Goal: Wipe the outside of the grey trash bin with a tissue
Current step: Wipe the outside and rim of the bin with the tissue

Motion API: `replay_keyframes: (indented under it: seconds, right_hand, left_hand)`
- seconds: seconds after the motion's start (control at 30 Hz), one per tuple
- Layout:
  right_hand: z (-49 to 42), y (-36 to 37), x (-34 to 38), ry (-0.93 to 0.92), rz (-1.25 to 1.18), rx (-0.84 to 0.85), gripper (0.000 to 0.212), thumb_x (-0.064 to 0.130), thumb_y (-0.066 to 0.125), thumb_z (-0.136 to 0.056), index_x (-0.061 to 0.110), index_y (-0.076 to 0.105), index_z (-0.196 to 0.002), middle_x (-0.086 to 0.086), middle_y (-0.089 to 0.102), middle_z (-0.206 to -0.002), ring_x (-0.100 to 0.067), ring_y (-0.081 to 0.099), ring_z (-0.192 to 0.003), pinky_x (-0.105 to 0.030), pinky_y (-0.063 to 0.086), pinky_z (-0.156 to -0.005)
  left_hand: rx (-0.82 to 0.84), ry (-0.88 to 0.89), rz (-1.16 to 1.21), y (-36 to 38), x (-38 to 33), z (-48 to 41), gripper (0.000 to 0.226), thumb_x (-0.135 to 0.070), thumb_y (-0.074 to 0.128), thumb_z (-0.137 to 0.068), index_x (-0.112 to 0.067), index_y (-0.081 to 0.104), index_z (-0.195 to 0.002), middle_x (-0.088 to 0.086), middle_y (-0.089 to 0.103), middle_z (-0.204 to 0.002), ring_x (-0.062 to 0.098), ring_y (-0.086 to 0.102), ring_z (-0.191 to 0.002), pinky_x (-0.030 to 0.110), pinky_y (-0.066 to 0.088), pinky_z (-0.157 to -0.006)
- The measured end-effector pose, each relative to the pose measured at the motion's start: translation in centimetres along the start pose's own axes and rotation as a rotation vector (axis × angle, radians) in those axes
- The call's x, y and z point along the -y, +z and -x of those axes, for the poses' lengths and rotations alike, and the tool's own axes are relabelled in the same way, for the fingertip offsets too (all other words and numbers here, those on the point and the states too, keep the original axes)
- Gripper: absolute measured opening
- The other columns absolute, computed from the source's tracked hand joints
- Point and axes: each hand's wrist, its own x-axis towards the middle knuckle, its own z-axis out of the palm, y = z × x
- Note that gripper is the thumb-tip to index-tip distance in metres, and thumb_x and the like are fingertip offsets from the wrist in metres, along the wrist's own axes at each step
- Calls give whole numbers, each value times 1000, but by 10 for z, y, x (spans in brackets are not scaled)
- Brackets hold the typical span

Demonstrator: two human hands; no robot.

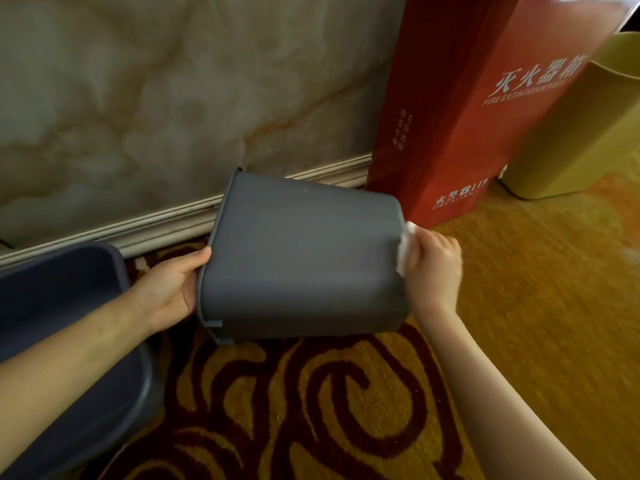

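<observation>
The grey trash bin [301,261] is tipped on its side above the carpet, its rim to the left and its base to the right. My left hand [173,289] grips the rim, thumb on the outside. My right hand [436,268] holds a white tissue [405,251] pressed against the bin's base end. The bin's opening and the fingers inside it are hidden.
A second grey bin [69,334] stands at the left under my left forearm. A red fire extinguisher box [460,109] stands behind the bin, with a yellow bin [575,133] to its right. A marble wall with a baseboard [156,223] runs behind. Patterned carpet covers the floor.
</observation>
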Motion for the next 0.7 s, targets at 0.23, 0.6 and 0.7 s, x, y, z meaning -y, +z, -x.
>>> replay_keyframes:
  seconds: [0.23, 0.6, 0.7]
  right_hand:
    - [-14, 42, 30, -365, 150, 332, 21, 18, 47, -93, 13, 66, -101, -2, 67, -112, -29, 52, -91, -37, 37, -77]
    - [108, 34, 88, -666, -96, 243, 25, 11, 60, -87, 16, 53, -110, -6, 63, -103, -25, 54, -78, -37, 36, -68]
    - [128, 55, 109, -814, 3, 264, 34, 13, 41, -95, 11, 51, -127, -3, 61, -118, -21, 53, -89, -33, 37, -79]
  left_hand:
    - [-40, -9, 12, 6, -3, 3, 30, -21, 34, -97, -15, 63, -100, 0, 77, -80, 11, 72, -73, 26, 59, -61]
    - [-74, 12, 28, 13, -5, -1, 29, -22, 34, -97, -13, 60, -106, 0, 76, -74, 12, 72, -69, 28, 58, -60]
    - [-76, 10, 9, 14, -5, -3, 29, -24, 35, -97, -12, 61, -101, 2, 76, -73, 13, 72, -68, 33, 53, -68]
